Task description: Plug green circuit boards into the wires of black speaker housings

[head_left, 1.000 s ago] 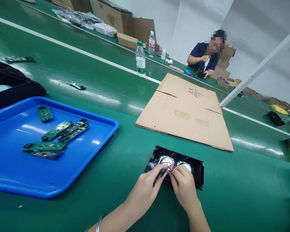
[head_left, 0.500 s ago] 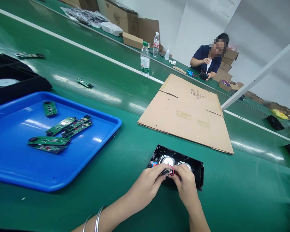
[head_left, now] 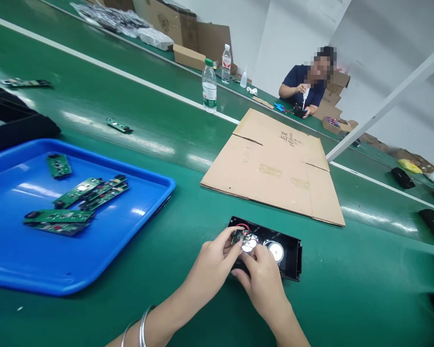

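A black speaker housing (head_left: 291, 250) with two round silver speaker units lies on the green belt in front of me. My left hand (head_left: 213, 262) and my right hand (head_left: 262, 284) meet over its left part. Between their fingertips they pinch a small circuit board (head_left: 238, 237) with a red wire looping off it, held just above the left speaker unit. My left wrist wears thin bangles.
A blue tray (head_left: 137, 226) with several green circuit boards (head_left: 90, 190) sits to the left. A flattened cardboard sheet (head_left: 275, 166) lies beyond the housing. A water bottle (head_left: 209, 86) stands further back. A person in a dark top (head_left: 304, 89) works across the belt. Black housings lie at right.
Both hands have shifted left and slightly away from me over the housing, carrying the small board and red wire towards its left end. The view has swung a little.
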`<state>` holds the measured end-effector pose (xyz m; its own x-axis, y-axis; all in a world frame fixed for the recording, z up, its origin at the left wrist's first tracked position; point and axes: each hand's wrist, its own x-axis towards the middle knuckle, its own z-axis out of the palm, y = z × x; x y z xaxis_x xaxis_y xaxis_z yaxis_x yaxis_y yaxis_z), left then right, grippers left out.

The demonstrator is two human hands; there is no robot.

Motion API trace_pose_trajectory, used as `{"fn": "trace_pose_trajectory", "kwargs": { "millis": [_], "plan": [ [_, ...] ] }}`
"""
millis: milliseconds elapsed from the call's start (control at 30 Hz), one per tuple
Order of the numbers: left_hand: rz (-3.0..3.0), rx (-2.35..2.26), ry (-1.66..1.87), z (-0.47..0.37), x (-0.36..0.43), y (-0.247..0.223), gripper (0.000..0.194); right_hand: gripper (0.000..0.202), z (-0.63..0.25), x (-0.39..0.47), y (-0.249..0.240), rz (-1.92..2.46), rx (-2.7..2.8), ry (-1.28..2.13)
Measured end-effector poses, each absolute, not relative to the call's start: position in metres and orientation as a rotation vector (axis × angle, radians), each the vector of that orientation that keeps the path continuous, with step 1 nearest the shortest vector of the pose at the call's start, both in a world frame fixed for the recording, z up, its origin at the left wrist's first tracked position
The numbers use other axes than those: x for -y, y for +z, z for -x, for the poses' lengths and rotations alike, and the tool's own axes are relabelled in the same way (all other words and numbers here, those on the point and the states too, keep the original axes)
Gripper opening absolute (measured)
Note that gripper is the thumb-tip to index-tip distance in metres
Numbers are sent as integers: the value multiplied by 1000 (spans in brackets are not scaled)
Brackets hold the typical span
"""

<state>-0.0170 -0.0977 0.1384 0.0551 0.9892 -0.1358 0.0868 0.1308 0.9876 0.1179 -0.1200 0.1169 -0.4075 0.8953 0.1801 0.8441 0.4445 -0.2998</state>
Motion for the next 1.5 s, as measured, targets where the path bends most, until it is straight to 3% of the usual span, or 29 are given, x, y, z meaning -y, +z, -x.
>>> {"fn": "trace_pose_trajectory", "kwargs": {
  "millis": [100,433,533,633,667,867,967,1100,1233,1500],
  "plan": [
    [-1200,-1280,1016,19,97,139,29,38,-112,117,118,1548,2490,188],
    [-1208,-1289,969,20,98,138,31,49,-95,114,110,1643,2546,27],
    [-1209,-1281,972,21,99,137,30,41,-107,115,115,1612,2489,220],
    [-1187,-1255,989,20,100,134,28,7,-130,113,123,1626,2338,415],
    [-1177,-1255,1000,19,100,133,28,5,-137,111,124,1658,2303,407],
    [-1114,-1263,1063,14,99,128,29,29,-143,92,118,1722,2389,309],
    [-1095,-1256,1062,15,99,129,29,26,-144,86,117,1745,2346,339],
    [-1074,-1239,1053,15,102,130,30,3,-162,91,118,1658,1991,665],
    [-1086,-1206,1026,9,107,128,26,15,-173,102,111,1529,1474,958],
    [-1234,-1283,1007,-1,108,116,26,17,-157,115,103,1587,1518,517]
  ]
}}
